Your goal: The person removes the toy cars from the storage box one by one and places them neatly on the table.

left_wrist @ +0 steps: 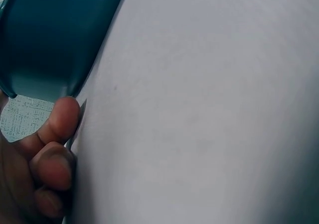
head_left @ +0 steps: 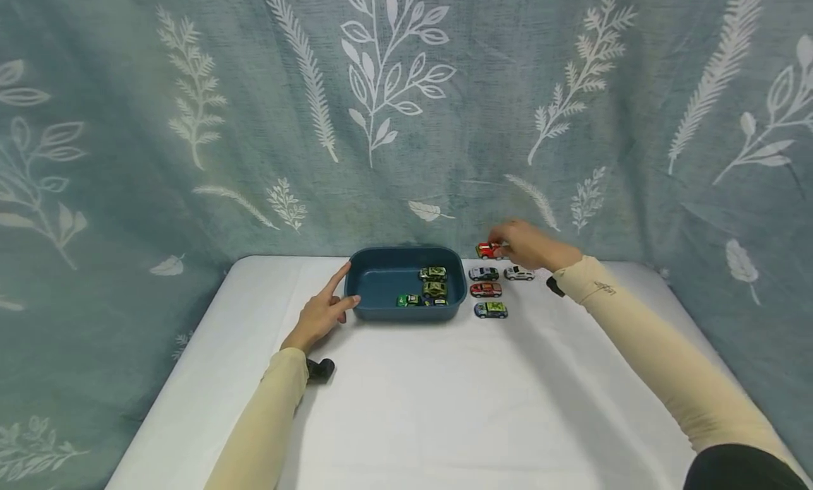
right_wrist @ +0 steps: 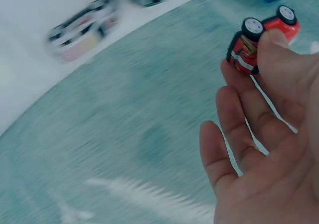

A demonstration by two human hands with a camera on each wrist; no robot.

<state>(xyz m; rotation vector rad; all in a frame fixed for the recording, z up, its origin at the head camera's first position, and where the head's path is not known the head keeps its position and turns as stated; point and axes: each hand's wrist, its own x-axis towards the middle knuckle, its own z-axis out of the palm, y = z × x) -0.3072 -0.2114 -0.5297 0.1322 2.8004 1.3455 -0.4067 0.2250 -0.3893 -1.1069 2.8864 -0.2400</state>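
Note:
My right hand (head_left: pixel 524 244) pinches a red toy car (right_wrist: pixel 242 55) between thumb and fingers, above the table's back edge. In the right wrist view its white-hubbed wheels face the camera, and the remaining fingers are spread. My left hand (head_left: pixel 320 318) is at the left end of a dark blue bin (head_left: pixel 406 313), its index finger and thumb stretched out to touch it. The other left fingers are bent. Inside the bin, toward its right side, lie several toy cars, among them a camouflage car (head_left: pixel 432 273) and a green car (head_left: pixel 408 301).
Right of the bin, a dark-and-white car (head_left: pixel 484 273), a white car (head_left: pixel 519 272), a red-orange car (head_left: pixel 485 289) and a green-blue car (head_left: pixel 491 310) stand on the white tablecloth (head_left: pixel 406 405). A leaf-patterned curtain (head_left: pixel 406 193) hangs close behind the table.

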